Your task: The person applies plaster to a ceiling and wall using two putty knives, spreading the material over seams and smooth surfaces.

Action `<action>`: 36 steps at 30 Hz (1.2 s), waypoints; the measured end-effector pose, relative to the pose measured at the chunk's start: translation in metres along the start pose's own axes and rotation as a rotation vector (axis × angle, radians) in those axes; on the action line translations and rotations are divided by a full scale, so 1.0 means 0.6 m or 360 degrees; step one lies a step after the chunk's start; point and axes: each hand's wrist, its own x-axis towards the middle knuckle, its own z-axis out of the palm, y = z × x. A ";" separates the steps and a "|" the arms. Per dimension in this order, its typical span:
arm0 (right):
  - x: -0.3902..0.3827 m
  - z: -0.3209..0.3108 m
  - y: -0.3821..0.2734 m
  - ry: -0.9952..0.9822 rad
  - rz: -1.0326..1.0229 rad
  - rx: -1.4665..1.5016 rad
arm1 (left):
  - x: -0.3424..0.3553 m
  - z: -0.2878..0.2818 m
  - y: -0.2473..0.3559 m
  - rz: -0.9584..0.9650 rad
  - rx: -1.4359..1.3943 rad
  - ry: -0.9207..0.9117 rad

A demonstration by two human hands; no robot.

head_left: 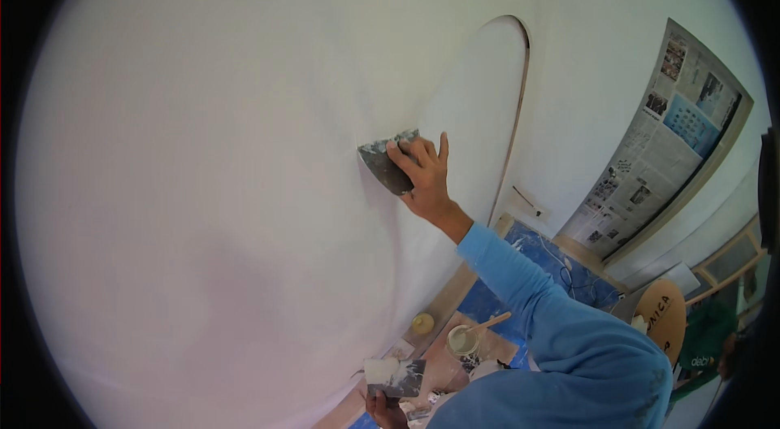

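My right hand [426,177], at the end of a blue sleeve, is closed on a wide putty knife [388,165]. Its dark, putty-smeared blade lies against the white wall [203,145], and my little finger sticks up. Low in the view, my left hand [386,411] grips a flat rectangular filling blade [396,378] from below. White putty covers part of that blade. Only some fingers of this hand show.
A tub of pale paste [463,340] with a wooden-handled tool [491,321] stands below on the floor, beside blue sheeting [536,254]. Newspaper [650,153] covers a panel at right. A narrow curved strip [522,80] runs along the wall. Another person in green [707,340] is at far right.
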 end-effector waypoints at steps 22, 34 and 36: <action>-0.063 -0.189 -0.120 -0.1042 0.0012 0.1376 | 0.072 0.242 0.354 -0.0268 -0.1446 -0.0601; -0.103 -0.225 -0.150 -0.1522 -0.0338 0.0969 | 0.044 0.226 0.403 -0.0003 -0.1264 -0.0573; -0.112 -0.224 -0.140 -0.1575 -0.0326 0.0840 | 0.039 0.222 0.410 0.0081 -0.1226 -0.0538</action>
